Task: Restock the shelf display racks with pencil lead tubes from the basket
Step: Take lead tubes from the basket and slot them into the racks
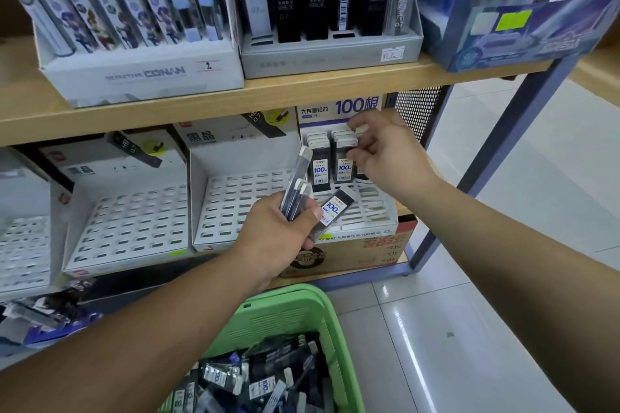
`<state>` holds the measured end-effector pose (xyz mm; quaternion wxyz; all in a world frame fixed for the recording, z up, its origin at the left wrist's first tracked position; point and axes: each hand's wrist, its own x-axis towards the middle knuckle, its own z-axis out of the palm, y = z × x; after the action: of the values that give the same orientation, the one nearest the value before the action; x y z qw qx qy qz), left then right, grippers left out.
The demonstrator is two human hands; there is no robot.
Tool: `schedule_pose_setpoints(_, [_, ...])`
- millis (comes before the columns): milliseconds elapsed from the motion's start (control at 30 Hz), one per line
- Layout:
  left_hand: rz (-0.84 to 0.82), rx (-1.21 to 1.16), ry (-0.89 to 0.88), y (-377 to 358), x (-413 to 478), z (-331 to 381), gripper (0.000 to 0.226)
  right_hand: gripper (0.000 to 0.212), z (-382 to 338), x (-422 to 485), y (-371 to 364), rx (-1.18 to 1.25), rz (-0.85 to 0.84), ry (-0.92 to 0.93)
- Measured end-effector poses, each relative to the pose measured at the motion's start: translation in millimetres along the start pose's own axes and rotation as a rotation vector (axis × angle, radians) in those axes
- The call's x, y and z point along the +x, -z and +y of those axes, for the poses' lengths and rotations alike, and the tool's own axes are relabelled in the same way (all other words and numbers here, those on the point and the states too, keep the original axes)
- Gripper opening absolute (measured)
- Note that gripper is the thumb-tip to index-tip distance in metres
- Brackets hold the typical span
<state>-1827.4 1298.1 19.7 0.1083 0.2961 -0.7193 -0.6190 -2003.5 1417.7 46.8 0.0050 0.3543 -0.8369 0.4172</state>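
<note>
Far L, on the wood shelf point(235, 100): a white box point(141, 72) w/ cartoon tubes standing in it. Under the shelf are white racks point(131, 228) w/ lots of little holes.

Next is the left hand point(278, 231). Its fingers point(307, 216) are curled tight round a bunch of lead tubes point(297, 189). They are dark & thin w/ pale caps. Most point up. One w/ a "100" label tips out to the R.

Below that hand is the green basket point(288, 315), w/ a heap of more tubes point(265, 379) inside.

Up in the middle is a gray box point(328, 55) w/ black packs. Under the shelf there is the "100" rack point(372, 211), on top of a brown box point(369, 245). The standing tubes point(342, 161) are in rows at the back of the rack.

The right hand point(389, 154) is at the back R of that rack. Its fingers point(359, 142) are bent, tips right at the tubes there. Can't tell if they pinch one.

Far R: a blue box point(503, 33) up top, & shiny pale floor point(503, 312) tiles.
</note>
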Motion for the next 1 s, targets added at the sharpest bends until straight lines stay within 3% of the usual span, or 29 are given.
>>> schedule_pose_setpoints(167, [-0.004,-0.02,0.011,2.9,-1.5,0.8,0.005,0.022,6.6,0.1,-0.9,-0.187,0.06,0.135])
schedule_pose_setpoints(300, [0.032,-0.072,0.01,-0.5,-1.4,5.9,0.005,0.036,11.6,3.6,4.9,-0.403,0.06,0.15])
schedule_pose_setpoints(400, [0.037,-0.137,0.021,-6.0,-2.5,13.1,0.006,0.047,12.6,-2.2,9.7,-0.254,0.023,0.087])
schedule_pose_setpoints(533, [0.018,-0.162,0.017,-16.3,-2.5,20.6,0.01,0.026,-3.7,-6.7,33.6,0.17,-0.086,-0.168])
schedule_pose_setpoints(633, [-0.016,-0.161,-0.012,-23.8,-1.7,25.2,0.013,0.029,-9.7,-12.1,50.1,0.435,-0.232,-0.301])
schedule_pose_setpoints(700, [-0.026,-0.149,-0.028,-28.9,-0.3,26.0,0.014,0.031,-9.6,-15.2,53.3,0.53,-0.234,-0.322])
schedule_pose_setpoints(833, [0.035,-0.071,-0.014,-34.4,4.0,19.7,0.009,0.026,-5.1,-9.5,58.1,0.573,-0.042,-0.282])
schedule_pose_setpoints(900, [0.059,-0.039,0.011,-32.5,6.5,13.8,0.008,0.025,-0.5,-3.7,60.6,0.503,0.053,-0.235])
schedule_pose_setpoints(1000, [0.054,-0.013,0.031,-30.8,7.5,8.3,0.008,0.028,10.2,0.8,53.6,0.336,0.069,-0.162])
